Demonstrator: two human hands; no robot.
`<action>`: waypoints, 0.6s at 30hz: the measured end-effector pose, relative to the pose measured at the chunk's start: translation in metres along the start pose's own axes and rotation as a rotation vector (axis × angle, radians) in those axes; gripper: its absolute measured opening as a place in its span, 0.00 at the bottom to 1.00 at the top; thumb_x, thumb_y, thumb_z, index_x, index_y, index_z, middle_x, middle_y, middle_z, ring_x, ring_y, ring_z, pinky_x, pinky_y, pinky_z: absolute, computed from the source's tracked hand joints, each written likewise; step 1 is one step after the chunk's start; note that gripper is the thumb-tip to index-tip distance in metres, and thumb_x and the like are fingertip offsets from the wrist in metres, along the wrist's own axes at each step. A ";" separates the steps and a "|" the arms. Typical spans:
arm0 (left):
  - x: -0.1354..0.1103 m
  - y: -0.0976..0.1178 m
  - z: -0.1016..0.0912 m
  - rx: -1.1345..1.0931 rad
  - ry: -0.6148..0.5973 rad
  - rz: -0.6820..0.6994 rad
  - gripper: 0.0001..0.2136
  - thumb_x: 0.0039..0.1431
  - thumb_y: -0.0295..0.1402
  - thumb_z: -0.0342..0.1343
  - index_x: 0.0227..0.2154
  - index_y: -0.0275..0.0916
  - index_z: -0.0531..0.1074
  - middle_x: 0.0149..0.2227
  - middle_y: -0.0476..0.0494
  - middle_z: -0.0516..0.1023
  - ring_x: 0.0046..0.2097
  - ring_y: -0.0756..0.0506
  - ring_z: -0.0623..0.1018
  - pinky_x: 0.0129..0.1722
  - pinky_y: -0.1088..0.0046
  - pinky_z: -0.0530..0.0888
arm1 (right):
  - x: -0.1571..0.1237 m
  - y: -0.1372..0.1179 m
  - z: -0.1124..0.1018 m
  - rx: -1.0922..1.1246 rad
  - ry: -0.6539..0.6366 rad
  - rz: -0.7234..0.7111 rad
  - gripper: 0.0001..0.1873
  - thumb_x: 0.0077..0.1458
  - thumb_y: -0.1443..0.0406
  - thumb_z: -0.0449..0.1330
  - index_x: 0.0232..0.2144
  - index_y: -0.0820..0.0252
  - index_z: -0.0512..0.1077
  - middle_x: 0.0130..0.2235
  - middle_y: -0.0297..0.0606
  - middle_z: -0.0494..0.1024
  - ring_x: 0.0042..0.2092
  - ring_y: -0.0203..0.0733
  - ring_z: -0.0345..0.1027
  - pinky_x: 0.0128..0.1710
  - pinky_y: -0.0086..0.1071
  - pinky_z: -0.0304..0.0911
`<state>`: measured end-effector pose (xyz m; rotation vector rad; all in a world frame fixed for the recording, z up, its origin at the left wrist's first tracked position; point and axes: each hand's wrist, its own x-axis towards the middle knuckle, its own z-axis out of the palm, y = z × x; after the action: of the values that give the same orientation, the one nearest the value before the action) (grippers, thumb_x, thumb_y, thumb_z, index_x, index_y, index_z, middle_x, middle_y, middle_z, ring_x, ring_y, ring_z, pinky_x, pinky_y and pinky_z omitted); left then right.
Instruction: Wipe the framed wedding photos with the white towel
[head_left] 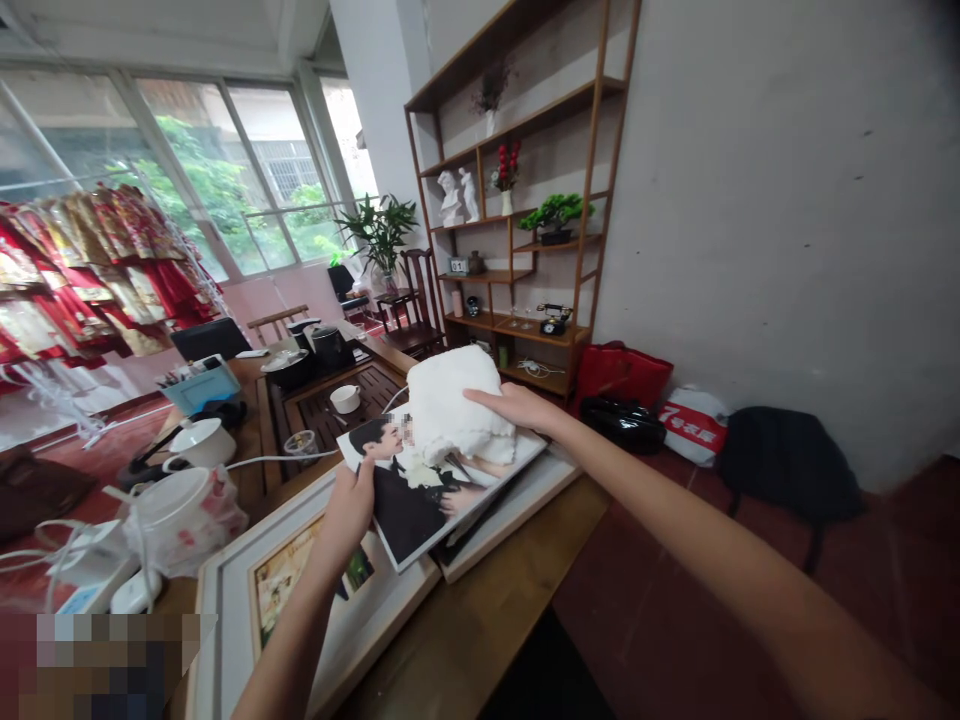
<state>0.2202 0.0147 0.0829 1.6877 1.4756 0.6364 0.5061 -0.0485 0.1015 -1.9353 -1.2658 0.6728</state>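
My left hand grips the left edge of a large wedding photo panel, thumb on its face and fingers hidden behind it. The panel lies tilted over two pale-framed pictures on the wooden table. My right hand is closed on a folded white cloth with a scalloped edge, thumb on top. The cloth rests over the upper right of the photo and covers part of it. Beneath are the left framed picture and the right picture frame.
On the table, left of the frames, stand a plastic-wrapped white container, a power strip with cables, a white teapot and a small cup. Bags lie on the floor at right. Wooden shelves stand behind.
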 end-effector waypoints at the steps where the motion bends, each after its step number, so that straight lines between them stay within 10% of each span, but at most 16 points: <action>1: 0.000 0.000 -0.005 -0.052 0.030 -0.018 0.15 0.63 0.47 0.44 0.35 0.40 0.64 0.28 0.45 0.73 0.30 0.42 0.77 0.24 0.71 0.69 | 0.001 -0.005 0.004 0.005 0.004 -0.009 0.19 0.62 0.54 0.57 0.47 0.62 0.70 0.48 0.41 0.73 0.47 0.46 0.70 0.47 0.45 0.67; 18: -0.033 -0.074 -0.113 -0.416 0.264 -0.117 0.10 0.60 0.43 0.49 0.36 0.42 0.65 0.34 0.48 0.75 0.39 0.44 0.78 0.35 0.72 0.74 | 0.002 -0.093 0.105 -0.007 -0.208 -0.170 0.28 0.59 0.46 0.55 0.45 0.64 0.73 0.44 0.45 0.79 0.47 0.47 0.73 0.52 0.46 0.64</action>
<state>0.0811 0.0095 0.0905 1.2240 1.4823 1.0516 0.3777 0.0073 0.1118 -1.7734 -1.5426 0.7971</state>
